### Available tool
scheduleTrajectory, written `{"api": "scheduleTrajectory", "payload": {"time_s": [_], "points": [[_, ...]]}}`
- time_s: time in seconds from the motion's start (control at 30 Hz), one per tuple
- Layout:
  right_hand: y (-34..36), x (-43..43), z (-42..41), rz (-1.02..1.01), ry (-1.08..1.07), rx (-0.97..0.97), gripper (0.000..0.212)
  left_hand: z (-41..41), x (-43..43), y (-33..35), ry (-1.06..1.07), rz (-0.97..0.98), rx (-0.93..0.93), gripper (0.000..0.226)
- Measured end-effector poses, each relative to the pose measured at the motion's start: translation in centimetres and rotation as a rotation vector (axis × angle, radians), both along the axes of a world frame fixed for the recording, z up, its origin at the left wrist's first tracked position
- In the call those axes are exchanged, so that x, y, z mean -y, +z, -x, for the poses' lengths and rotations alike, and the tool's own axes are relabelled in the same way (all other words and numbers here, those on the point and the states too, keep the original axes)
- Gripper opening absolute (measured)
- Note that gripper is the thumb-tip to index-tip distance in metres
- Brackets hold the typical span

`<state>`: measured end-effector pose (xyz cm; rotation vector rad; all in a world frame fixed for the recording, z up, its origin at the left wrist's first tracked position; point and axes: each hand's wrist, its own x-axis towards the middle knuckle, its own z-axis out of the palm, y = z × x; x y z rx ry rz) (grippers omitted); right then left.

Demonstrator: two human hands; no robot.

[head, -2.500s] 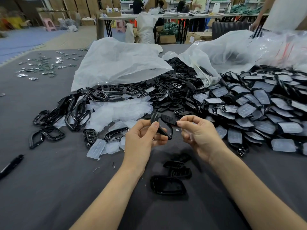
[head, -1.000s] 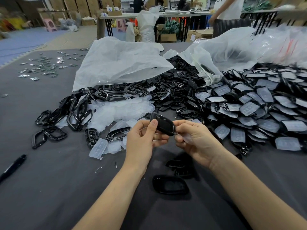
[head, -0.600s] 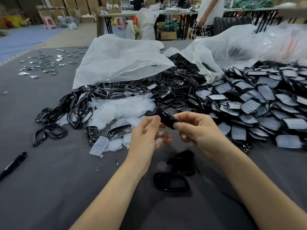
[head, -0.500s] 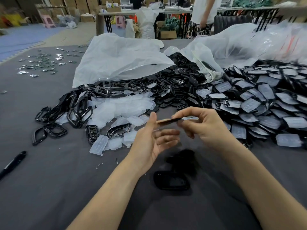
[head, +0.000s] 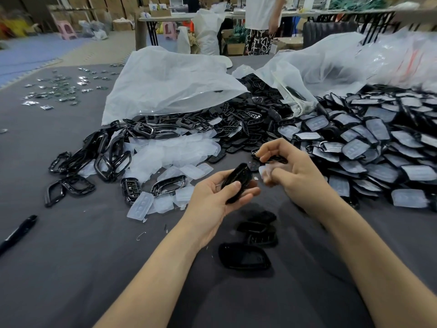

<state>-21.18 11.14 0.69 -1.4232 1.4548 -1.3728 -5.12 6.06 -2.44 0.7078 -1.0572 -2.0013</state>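
Note:
My left hand (head: 214,200) grips a black key-fob shell (head: 237,181) between thumb and fingers, palm up, above the grey table (head: 82,268). My right hand (head: 290,169) is raised just to the right, its fingers curled round a second black part (head: 267,157), with a clear film piece (head: 266,171) under its fingers. The two hands are apart. Below them on the cloth lie a black shell (head: 244,256) and two smaller black parts (head: 259,229).
A heap of black frames (head: 104,157) and clear films (head: 175,155) lies left; film-covered parts (head: 369,143) are piled right. White plastic bags (head: 170,84) lie behind. A black pen (head: 17,232) sits at the left edge. A person stands beyond the table.
The hands have separated: the left now holds the black shell alone and lower, while the right has drawn up and right, holding another part. A person at the back has walked left.

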Motion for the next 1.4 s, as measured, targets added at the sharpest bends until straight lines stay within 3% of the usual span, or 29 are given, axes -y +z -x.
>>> {"api": "scheduleTrajectory", "payload": {"time_s": [0.2,0.27,0.43,0.6,0.8,0.93,1.2,1.4], "points": [[-0.25,0.19,-0.44,0.051,0.055,0.417,0.021,0.07,-0.16,-0.07,-0.014,0.074,0.03,0.025],[-0.15,0.17,-0.55,0.046,0.059,0.455,0.022,0.07,-0.14,-0.15,-0.016,0.088,0.036,0.025],[-0.18,0.15,-0.58,0.026,0.062,0.395,0.016,0.12,-0.07,-0.26,-0.005,0.107,0.032,0.023],[-0.24,0.28,-0.54,0.023,0.016,0.167,0.02,0.2,-0.03,-0.32,0.04,0.097,0.003,0.022],[-0.03,0.23,-0.78,-0.003,-0.021,0.204,0.007,0.28,-0.05,-0.39,0.044,0.12,0.022,0.023],[-0.27,0.41,-0.55,0.005,-0.071,0.187,0.025,0.36,-0.11,-0.41,0.048,0.121,0.025,0.024],[-0.3,0.47,-0.49,0.022,-0.126,0.182,0.019,0.39,-0.23,-0.36,0.057,0.128,0.035,0.024],[-0.21,0.33,-0.76,0.073,-0.187,0.061,0.03,0.51,-0.5,-0.36,0.102,0.186,0.086,0.024]]}}
